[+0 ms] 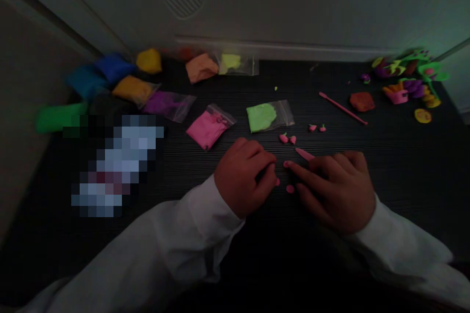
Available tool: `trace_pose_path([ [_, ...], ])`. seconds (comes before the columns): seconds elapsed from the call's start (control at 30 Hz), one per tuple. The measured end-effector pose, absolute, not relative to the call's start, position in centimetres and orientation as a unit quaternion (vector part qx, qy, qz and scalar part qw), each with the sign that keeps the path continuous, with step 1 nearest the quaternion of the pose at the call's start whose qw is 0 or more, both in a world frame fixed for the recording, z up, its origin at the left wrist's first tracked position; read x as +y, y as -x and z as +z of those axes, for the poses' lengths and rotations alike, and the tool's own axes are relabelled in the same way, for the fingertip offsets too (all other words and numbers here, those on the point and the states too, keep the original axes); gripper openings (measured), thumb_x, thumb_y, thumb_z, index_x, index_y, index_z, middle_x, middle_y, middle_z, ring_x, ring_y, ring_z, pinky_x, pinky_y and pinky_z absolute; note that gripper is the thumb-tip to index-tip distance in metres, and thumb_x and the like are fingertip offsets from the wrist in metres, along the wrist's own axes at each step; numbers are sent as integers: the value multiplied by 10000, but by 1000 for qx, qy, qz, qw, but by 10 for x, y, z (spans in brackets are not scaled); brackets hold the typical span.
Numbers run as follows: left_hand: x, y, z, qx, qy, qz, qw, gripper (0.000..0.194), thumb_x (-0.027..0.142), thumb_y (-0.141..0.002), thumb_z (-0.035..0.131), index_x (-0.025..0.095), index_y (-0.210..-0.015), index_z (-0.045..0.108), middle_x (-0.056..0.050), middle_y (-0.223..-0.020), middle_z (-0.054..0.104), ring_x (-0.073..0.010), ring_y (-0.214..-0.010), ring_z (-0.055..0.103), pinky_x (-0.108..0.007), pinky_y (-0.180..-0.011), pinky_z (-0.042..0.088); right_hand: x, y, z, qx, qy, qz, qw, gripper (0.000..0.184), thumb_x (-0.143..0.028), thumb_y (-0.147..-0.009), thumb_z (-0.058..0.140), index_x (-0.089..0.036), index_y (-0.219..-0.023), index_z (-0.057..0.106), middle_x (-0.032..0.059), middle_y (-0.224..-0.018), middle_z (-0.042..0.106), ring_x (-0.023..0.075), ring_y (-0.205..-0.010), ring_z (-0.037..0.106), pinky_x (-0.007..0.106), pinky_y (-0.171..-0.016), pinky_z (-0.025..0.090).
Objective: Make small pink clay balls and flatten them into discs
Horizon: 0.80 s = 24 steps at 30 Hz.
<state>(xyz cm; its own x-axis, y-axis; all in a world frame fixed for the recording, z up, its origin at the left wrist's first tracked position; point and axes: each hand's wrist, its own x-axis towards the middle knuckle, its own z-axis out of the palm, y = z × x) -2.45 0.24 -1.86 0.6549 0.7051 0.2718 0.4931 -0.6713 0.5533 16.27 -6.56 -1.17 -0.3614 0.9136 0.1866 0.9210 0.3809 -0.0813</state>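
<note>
My right hand (332,188) reaches in from the right with its index finger stretched out, the fingertip on a small pink clay disc (286,164). Its thumb stands apart from that finger. A pointed pink modelling tool (304,154) runs beneath the right knuckles; whether the curled fingers touch it is hidden. Opposite, my left hand (247,173) rests bent on the dark table, index finger and thumb apart at the tips. One pink clay piece (277,182) shows beside the left thumb, and another pink disc (290,189) lies between the hands.
Ahead lie small pink clay shapes (284,138), some green-tipped, and bags of green (260,117) and pink clay (207,128). A pink stick (343,108), a reddish lump (362,101) and colourful clay figures (411,78) are at right. More clay packs (113,67) and a blurred-out object (117,166) lie left.
</note>
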Motion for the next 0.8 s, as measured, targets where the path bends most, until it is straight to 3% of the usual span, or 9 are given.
trace_pose_path([
  [0.8,0,26,-23,334,-895,217,202,239,235,-787,418,180,-914,613,-50,-759,512,-169,-738,432,-318,-687,363,-66,-157,-14,-824,564,-23,48,355,-390,-773,448,-301,-1110,514,21,-851,578,192,-735,424,387,-700,244],
])
